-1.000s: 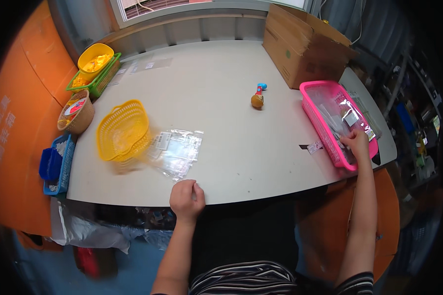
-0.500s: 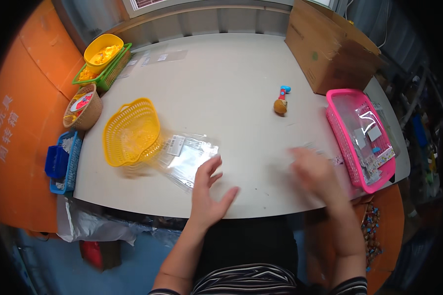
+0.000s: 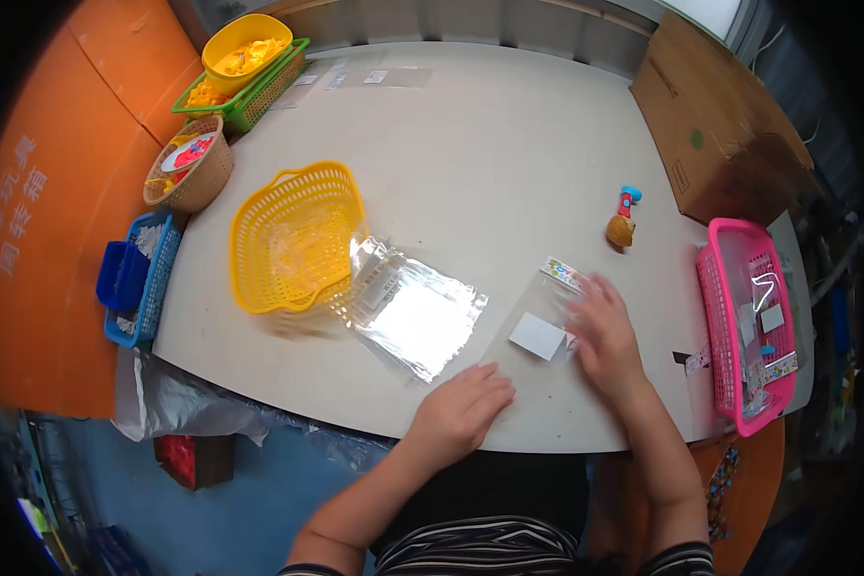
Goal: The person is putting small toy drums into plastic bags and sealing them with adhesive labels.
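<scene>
A clear plastic bag [image 3: 511, 357] with a colourful printed header and a white card [image 3: 538, 336] inside lies before me. My left hand [image 3: 463, 411] is at its near left corner, fingers together and closed on the film. My right hand [image 3: 605, 338], slightly blurred, is over its right side with fingers stretched and apart. To the left, a shiny pile of clear bags [image 3: 418, 312] leans partly against a yellow basket [image 3: 298, 235]. Beyond my right hand lies a small toy [image 3: 624, 223] with a brown rounded end, a red middle and a blue tip.
At right stand a pink basket [image 3: 727, 331] holding bags and a cardboard box [image 3: 715, 125]. Along the left edge are a yellow tub [image 3: 223, 40] on a green basket [image 3: 252, 110], a tan basket [image 3: 202, 182] and a blue basket [image 3: 163, 274]. Flat bags [image 3: 403, 77] lie at the back.
My right hand has moved from beside the pink basket toward the middle, and the bag with the white card now lies there. My left hand has come down onto its corner. The view has shifted.
</scene>
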`<state>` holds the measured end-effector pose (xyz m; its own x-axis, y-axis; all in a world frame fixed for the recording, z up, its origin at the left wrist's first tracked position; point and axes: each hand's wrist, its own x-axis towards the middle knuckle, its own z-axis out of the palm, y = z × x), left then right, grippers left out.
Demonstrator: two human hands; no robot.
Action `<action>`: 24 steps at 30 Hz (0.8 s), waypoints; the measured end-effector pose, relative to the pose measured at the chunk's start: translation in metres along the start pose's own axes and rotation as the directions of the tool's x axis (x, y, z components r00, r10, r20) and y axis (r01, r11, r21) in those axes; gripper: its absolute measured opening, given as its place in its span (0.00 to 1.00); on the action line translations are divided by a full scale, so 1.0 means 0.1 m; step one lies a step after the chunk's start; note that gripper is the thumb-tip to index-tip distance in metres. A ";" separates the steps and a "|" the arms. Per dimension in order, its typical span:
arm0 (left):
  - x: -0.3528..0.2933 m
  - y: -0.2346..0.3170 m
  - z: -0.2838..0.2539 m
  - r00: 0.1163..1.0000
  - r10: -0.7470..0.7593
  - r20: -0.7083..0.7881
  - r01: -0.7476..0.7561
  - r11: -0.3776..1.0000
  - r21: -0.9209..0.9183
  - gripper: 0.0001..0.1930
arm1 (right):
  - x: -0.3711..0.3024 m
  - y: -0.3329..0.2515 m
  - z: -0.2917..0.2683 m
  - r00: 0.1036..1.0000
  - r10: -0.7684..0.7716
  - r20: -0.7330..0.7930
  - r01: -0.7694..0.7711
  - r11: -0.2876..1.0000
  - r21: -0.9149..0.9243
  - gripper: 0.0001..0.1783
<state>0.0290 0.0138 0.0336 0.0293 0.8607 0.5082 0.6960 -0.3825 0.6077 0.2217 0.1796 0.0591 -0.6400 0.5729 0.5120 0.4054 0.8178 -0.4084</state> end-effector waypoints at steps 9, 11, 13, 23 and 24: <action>0.11 0.28 0.47 0.985 -0.108 -0.135 0.108 0.994 -0.010 0.14 | -0.42 -0.44 -0.23 0.401 0.465 0.790 -0.878 -0.052 0.476 0.21; 0.10 0.34 0.52 0.988 -0.145 -0.057 0.146 0.989 0.025 0.14 | -0.55 -0.36 -0.14 0.415 0.481 0.772 -0.867 -0.048 0.496 0.19; 0.13 0.37 0.52 0.988 -0.153 -0.018 0.152 0.988 -0.039 0.11 | -0.63 -0.26 -0.08 0.458 0.487 0.744 -0.837 -0.047 0.545 0.17; -0.06 0.44 0.47 0.981 -0.180 -0.077 0.173 0.981 -0.086 0.05 | -0.64 -0.29 -0.06 0.447 0.593 0.670 -0.821 -0.026 0.570 0.16; -0.07 0.44 0.48 0.981 -0.179 -0.077 0.172 0.981 -0.088 0.05 | -0.66 -0.28 -0.05 0.446 0.595 0.669 -0.821 -0.025 0.570 0.16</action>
<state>0.0944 0.0067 0.0274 -0.1509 0.8870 0.4364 0.6251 -0.2563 0.7373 0.2560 0.1186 0.0406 -0.4811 0.7057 -0.5201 0.1435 -0.5218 -0.8409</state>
